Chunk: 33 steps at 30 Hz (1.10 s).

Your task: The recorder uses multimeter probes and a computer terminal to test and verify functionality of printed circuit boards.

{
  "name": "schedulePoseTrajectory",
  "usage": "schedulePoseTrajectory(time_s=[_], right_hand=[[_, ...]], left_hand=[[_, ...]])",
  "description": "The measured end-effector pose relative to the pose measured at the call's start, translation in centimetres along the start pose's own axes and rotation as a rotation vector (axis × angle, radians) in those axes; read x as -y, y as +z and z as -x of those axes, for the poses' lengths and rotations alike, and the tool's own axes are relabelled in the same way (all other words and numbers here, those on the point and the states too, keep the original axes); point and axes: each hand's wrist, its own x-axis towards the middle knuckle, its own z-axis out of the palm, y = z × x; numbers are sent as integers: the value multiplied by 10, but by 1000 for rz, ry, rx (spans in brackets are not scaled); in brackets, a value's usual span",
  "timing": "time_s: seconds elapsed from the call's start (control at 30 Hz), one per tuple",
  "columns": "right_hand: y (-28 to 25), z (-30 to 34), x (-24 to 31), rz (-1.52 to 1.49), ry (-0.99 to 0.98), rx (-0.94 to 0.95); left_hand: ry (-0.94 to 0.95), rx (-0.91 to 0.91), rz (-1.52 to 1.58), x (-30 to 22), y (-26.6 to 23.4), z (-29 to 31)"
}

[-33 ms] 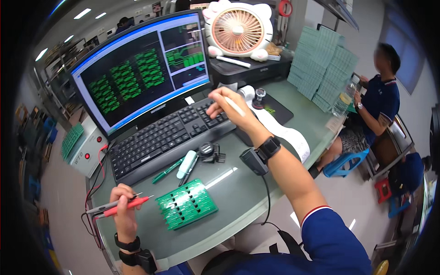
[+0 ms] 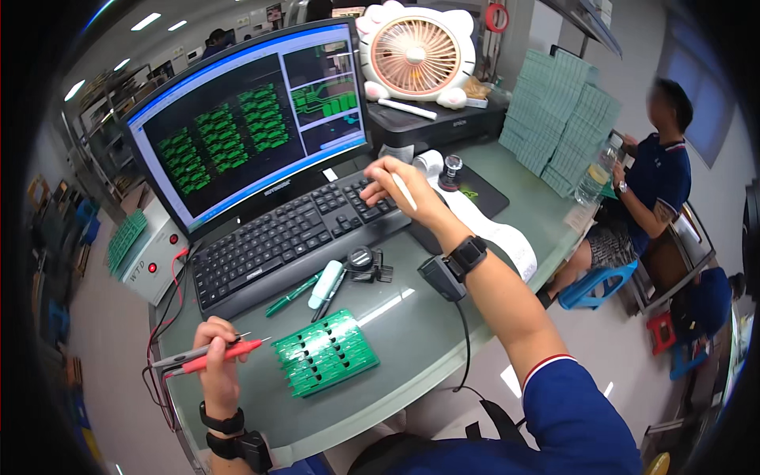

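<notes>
My left hand [image 2: 220,368] is closed around two test probes, a red one [image 2: 207,359] and a grey one [image 2: 186,356], their tips pointing toward a stack of green circuit boards [image 2: 326,353]. The tips stay apart from the boards, just left of them. Over the number pad of the black keyboard [image 2: 289,229] hovers my right hand [image 2: 408,194], with a slim white pen-like stick [image 2: 404,191] tucked in it and the fingers bent toward the keys. Whether a fingertip presses a key I cannot tell. Behind the keyboard, a monitor [image 2: 226,131] displays green board layouts on black.
Markers [image 2: 324,285] and a black clip-like item [image 2: 366,262] lie between keyboard and boards. A grey box [image 2: 152,265] takes the probe leads. A fan [image 2: 416,55] sits on a printer [image 2: 443,119]; stacked boards [image 2: 546,119] stand right, near a bottle [image 2: 595,172] and a seated person [image 2: 661,174].
The whole view has shifted very slightly. The white stick in my right hand is tilted a little more upright; both hands otherwise keep their places.
</notes>
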Motion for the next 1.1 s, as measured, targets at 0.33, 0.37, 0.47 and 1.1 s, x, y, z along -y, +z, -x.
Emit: schedulePoseTrajectory(time_s=[0.33, 0.37, 0.47, 1.1], right_hand=[[-6, -13, -24, 991, -244, 39], [-5, -13, -28, 1038, -290, 32], [-5, -16, -32, 1105, -349, 55], [-4, -35, -22, 1041, -208, -24]], left_hand=[[-91, -94, 15, -5, -7, 4], [-91, -98, 18, -5, -7, 4], [-87, -115, 26, -5, -7, 3], [-94, -124, 17, -5, -11, 3]])
